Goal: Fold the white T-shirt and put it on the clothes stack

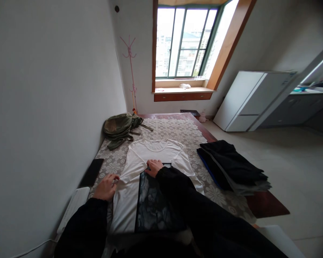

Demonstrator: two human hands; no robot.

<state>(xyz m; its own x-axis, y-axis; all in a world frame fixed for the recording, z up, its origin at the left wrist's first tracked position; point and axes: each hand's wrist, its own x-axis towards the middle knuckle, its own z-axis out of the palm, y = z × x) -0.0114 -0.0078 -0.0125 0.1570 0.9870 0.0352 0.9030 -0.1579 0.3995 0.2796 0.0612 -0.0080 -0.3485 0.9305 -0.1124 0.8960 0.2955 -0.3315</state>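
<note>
A white T-shirt (161, 154) with a large dark printed panel (154, 204) lies spread on the lace-covered table, its neckline away from me. My left hand (107, 187) is at the outer corner of the shirt's left sleeve, fingers bent and closed on the fabric edge. Across the shirt front reaches my right arm. My right hand (154, 167) rests by the top left corner of the print, its fingers curled on the cloth at the inner end of that same sleeve. My right forearm hides part of the print and the shirt's right side.
A pile of dark folded clothes (231, 166) lies at the table's right edge. A green backpack (120, 127) sits at the far left. Along the left wall are a flat dark object (93, 172) and a white box-like device (74, 208) with a cable. The patterned tablecloth (174, 129) covers the table.
</note>
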